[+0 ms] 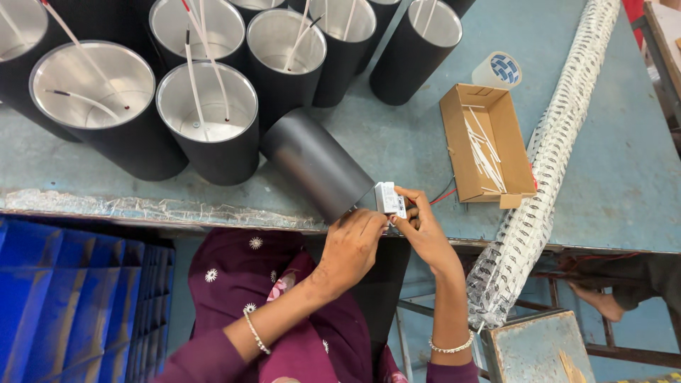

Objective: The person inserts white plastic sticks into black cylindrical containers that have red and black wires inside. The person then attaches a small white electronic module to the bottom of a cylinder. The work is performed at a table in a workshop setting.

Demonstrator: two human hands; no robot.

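Note:
A black cylinder housing (316, 163) lies on its side at the front edge of the blue-grey table (397, 135), its open end toward me. My left hand (352, 245) rests at that open end, fingers curled against the rim. My right hand (423, 227) pinches a small white rectangular module (389, 198) right beside the cylinder's mouth. Red and black wires (443, 194) run from the module along the table.
Several upright black cylinders (206, 120) with silver insides and white wires stand at the back left. An open cardboard box (486, 142) holds white sleeves, next to a tape roll (498, 69) and a long wrapped bundle (550, 156). Blue bins (78, 305) sit lower left. Another person's foot (599, 301) shows under the table.

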